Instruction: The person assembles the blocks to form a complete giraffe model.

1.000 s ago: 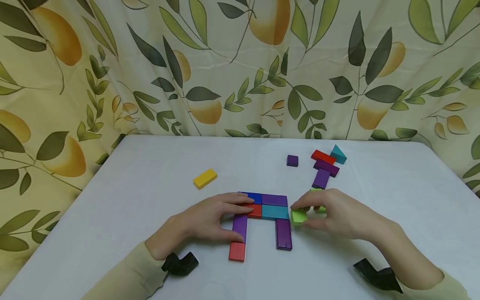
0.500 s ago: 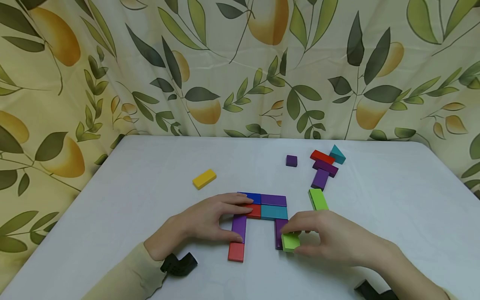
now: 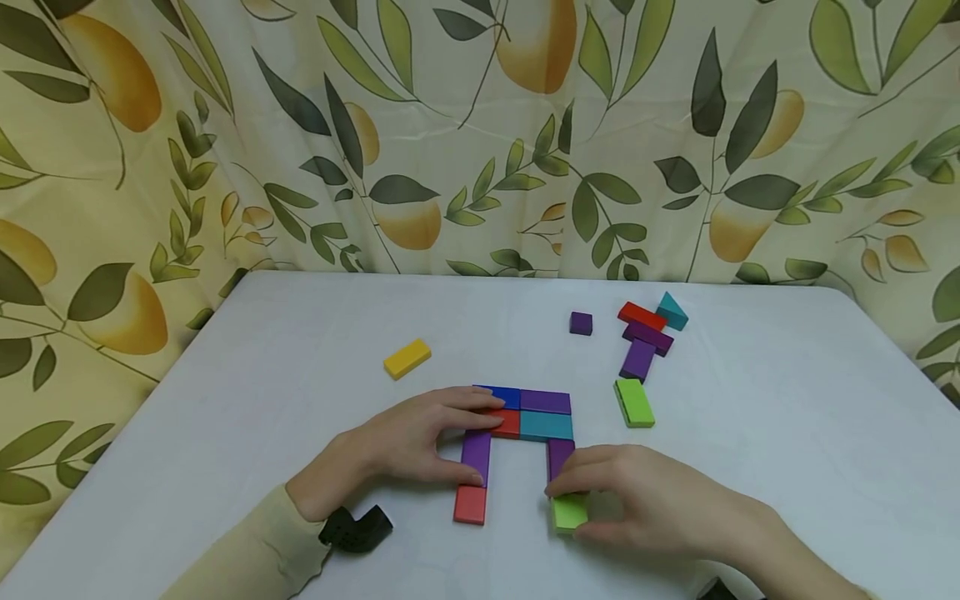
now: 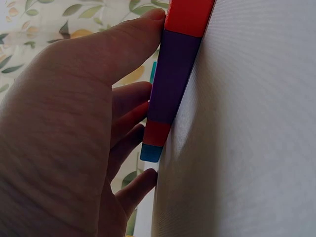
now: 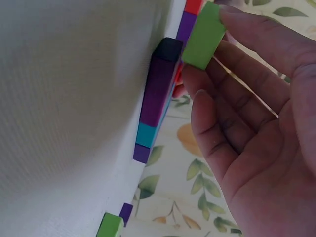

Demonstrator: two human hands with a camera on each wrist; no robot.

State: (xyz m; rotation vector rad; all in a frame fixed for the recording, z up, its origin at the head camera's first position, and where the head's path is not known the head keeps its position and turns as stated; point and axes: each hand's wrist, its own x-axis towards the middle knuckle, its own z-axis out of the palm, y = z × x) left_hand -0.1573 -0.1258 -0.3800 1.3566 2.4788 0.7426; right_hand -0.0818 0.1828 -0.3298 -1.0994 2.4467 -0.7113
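My right hand point(image 3: 648, 504) pinches a light green block point(image 3: 570, 513) between thumb and fingers, at the near end of the right-hand purple block point(image 3: 559, 458). In the right wrist view this green block point(image 5: 203, 37) is held off the table surface. My left hand point(image 3: 412, 437) rests on the flat block arrangement, its thumb on the left-hand purple block point(image 3: 476, 458) and fingertips on the blue block point(image 3: 507, 397) and red block point(image 3: 510, 425). A teal block point(image 3: 546, 426) and another purple block point(image 3: 545, 402) complete the upper rows. A coral-red block point(image 3: 470, 505) ends the left column.
A yellow block point(image 3: 407, 358) lies at the back left of the white table point(image 3: 315, 325). Toward the back right are a small purple cube point(image 3: 581, 323), a red block point(image 3: 642, 315), a teal triangle point(image 3: 672, 312), two more purple blocks and a second green block point(image 3: 634, 403).
My right hand has moved toward me and slightly left with the green block, from beside the teal block to the right column's near end. The left hand stays in place.
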